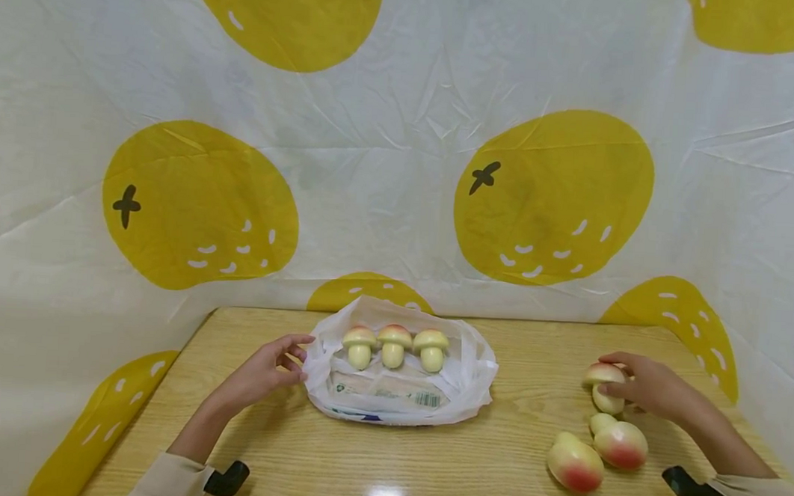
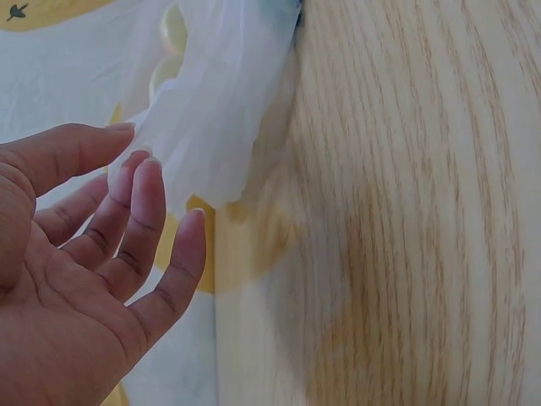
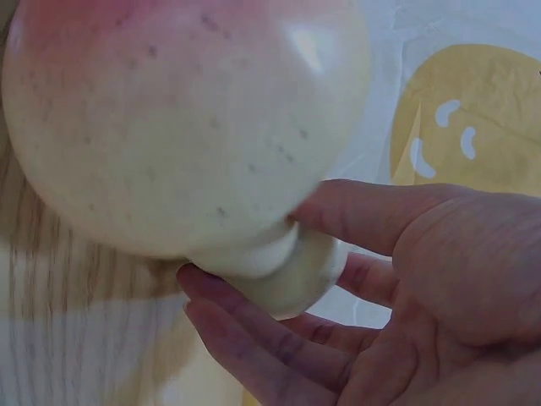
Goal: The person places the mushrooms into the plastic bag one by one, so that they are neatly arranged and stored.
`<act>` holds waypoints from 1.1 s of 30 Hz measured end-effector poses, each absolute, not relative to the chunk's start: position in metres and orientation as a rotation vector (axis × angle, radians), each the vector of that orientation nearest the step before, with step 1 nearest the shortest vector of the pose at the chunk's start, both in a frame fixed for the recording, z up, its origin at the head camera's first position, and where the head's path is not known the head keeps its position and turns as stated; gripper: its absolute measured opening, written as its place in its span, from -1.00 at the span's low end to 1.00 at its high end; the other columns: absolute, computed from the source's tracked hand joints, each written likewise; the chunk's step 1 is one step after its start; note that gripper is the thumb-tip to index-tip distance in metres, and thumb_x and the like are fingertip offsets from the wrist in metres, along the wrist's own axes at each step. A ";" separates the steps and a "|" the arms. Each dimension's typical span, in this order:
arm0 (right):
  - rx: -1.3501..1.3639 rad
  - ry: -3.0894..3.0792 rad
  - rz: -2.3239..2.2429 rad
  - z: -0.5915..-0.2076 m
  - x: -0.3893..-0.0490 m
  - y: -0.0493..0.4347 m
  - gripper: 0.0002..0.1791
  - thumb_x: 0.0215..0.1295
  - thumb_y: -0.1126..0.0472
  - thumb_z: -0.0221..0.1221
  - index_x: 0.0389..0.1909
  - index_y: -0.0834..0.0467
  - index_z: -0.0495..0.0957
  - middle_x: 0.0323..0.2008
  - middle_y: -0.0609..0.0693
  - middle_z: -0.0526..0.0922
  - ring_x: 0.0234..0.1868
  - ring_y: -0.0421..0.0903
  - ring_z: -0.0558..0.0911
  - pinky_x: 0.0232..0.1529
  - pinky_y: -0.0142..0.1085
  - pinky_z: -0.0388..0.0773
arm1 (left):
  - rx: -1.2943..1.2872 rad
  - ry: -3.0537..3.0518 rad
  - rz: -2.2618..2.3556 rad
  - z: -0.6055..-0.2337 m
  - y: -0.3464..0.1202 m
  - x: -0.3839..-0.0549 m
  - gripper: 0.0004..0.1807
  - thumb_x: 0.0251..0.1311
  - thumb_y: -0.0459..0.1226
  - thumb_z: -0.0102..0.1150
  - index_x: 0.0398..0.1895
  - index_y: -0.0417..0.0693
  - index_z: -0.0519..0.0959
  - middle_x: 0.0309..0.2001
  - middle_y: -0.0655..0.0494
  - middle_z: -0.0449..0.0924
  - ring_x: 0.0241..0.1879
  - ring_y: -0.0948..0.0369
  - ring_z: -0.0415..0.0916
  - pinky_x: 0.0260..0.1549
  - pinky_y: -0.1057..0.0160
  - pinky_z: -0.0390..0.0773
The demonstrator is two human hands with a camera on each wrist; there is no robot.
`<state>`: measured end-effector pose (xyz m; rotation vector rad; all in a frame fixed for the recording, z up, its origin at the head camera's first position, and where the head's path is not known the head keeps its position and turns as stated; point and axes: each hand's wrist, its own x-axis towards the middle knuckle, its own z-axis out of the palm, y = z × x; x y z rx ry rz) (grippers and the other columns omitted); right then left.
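Holding one mushroom (image 1: 604,374): right hand (image 1: 655,389), fingers and thumb round it, just beyond two pears (image 1: 576,466).
Beside the bag (image 1: 319,382): left hand (image 1: 268,370), fingers loosely apart (touching or not, I cannot tell).
On the table (image 1: 492,485): that white bag, three mushrooms (image 1: 394,345) within its rim.

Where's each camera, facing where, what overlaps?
Head: on the head, forward and down at the brown woodgrain tabletop; left hand, right hand, forearms show.
Left wrist: on that wrist, toward the translucent white plastic bag; left hand shows.
Right wrist: on that wrist, toward a glossy pale, red-blushed rounded object; right hand shows.
Shared: head and left wrist both show the bag.
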<state>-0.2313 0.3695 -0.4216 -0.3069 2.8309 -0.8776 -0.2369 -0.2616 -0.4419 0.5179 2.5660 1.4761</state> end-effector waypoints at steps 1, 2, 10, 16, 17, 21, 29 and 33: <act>-0.297 2.811 -0.911 -0.422 -0.231 0.368 -0.25 0.35 0.12 0.32 0.33 0.53 0.27 0.05 0.65 0.42 -0.44 -0.05 0.60 -0.45 -0.20 0.63 | 0.519 2.566 1.476 -0.442 -0.261 -0.237 -0.35 0.29 -0.38 0.31 0.43 -0.26 0.34 -0.02 -0.15 0.42 -0.13 0.05 0.47 -0.25 0.30 0.57; -0.289 2.793 -0.938 -0.423 -0.231 0.368 -0.25 0.35 0.14 0.31 0.35 0.52 0.25 0.08 0.67 0.39 -0.46 -0.06 0.58 -0.46 -0.20 0.62 | 0.524 2.564 1.478 -0.441 -0.261 -0.237 -0.35 0.29 -0.37 0.31 0.42 -0.27 0.34 -0.02 -0.16 0.42 -0.13 0.05 0.47 -0.25 0.30 0.57; -0.302 2.767 -0.987 -0.425 -0.232 0.364 -0.29 0.35 0.17 0.30 0.34 0.50 0.28 0.10 0.63 0.39 -0.34 -0.03 0.61 -0.42 -0.19 0.66 | 0.517 2.565 1.466 -0.437 -0.258 -0.236 -0.34 0.29 -0.37 0.31 0.43 -0.28 0.33 -0.01 -0.18 0.42 -0.13 0.03 0.45 -0.29 0.31 0.55; -0.322 2.741 -1.055 -0.422 -0.233 0.361 -0.28 0.36 0.15 0.30 0.37 0.46 0.28 0.07 0.54 0.46 -0.47 -0.02 0.60 -0.40 -0.18 0.66 | 0.517 2.571 1.465 -0.435 -0.257 -0.237 -0.36 0.29 -0.40 0.30 0.42 -0.30 0.34 -0.02 -0.18 0.42 -0.14 0.03 0.44 -0.29 0.32 0.54; -0.326 2.738 -1.070 -0.420 -0.233 0.360 -0.28 0.36 0.14 0.30 0.38 0.45 0.28 0.08 0.54 0.45 -0.49 -0.02 0.60 -0.39 -0.18 0.66 | 0.513 2.572 1.467 -0.435 -0.257 -0.237 -0.36 0.28 -0.40 0.30 0.41 -0.30 0.34 -0.02 -0.18 0.42 -0.14 0.03 0.44 -0.29 0.32 0.54; -0.392 2.752 -1.089 -0.412 -0.232 0.354 -0.30 0.37 0.17 0.29 0.39 0.42 0.30 0.15 0.56 0.44 -0.39 -0.01 0.67 -0.33 -0.18 0.68 | 0.504 2.573 1.469 -0.436 -0.257 -0.237 -0.37 0.28 -0.40 0.31 0.41 -0.28 0.36 -0.03 -0.17 0.42 -0.14 0.03 0.44 -0.30 0.31 0.54; -0.467 2.784 -1.112 -0.394 -0.231 0.334 -0.31 0.33 0.13 0.33 0.39 0.33 0.36 0.12 0.38 0.51 -0.21 -0.07 0.67 -0.28 -0.20 0.69 | 0.491 2.590 1.464 -0.439 -0.257 -0.237 -0.40 0.27 -0.39 0.32 0.38 -0.24 0.41 -0.03 -0.16 0.41 -0.15 0.04 0.45 -0.32 0.30 0.53; -0.493 2.781 -1.145 -0.387 -0.230 0.326 -0.29 0.33 0.10 0.34 0.41 0.30 0.36 0.09 0.33 0.52 -0.27 -0.11 0.68 -0.28 -0.22 0.68 | 0.487 2.596 1.459 -0.439 -0.257 -0.238 -0.40 0.27 -0.39 0.32 0.37 -0.23 0.42 -0.02 -0.16 0.41 -0.14 0.04 0.45 -0.33 0.31 0.52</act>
